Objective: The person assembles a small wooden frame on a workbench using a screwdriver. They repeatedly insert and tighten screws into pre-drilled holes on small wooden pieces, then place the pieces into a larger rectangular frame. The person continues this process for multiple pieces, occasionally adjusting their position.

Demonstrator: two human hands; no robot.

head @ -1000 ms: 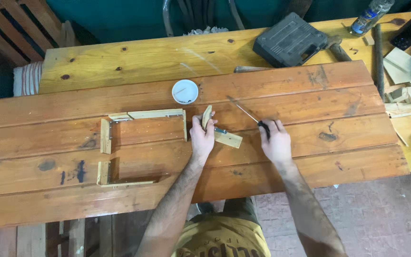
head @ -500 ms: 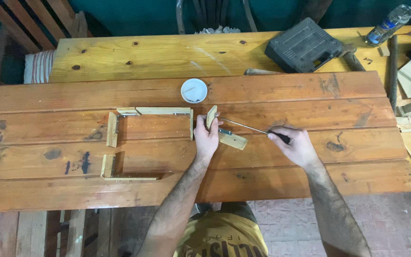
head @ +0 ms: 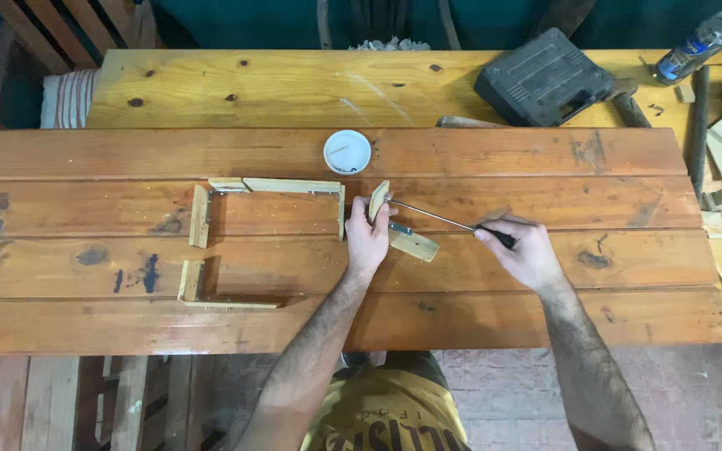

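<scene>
Wooden planks, reddish and varnished, form the desk (head: 495,159) on which everything lies. Taking the small white dish (head: 348,152) as the landmark: just below it and slightly to its right, the left hand (head: 367,238) has its grip clamped on a small wooden piece (head: 378,201), which stands on edge, tilted a little. A second small wooden block (head: 414,244) lies flat directly beside that hand, on the side away from the dish, with a small metal bracket (a hinge, it seems) between the two pieces.

Further right of the dish and lower, the right hand (head: 525,248) has its grip closed around the dark handle of a screwdriver (head: 436,216). The thin metal shaft runs from that hand up and leftward, its tip meeting the upright wooden piece close to the left hand's fingers.

Left of the dish and below it lies a partly assembled wooden frame (head: 271,187), its nearest corner just beside the left hand. Well right of the dish, toward the far edge, sits a dark tool case (head: 542,78).
</scene>
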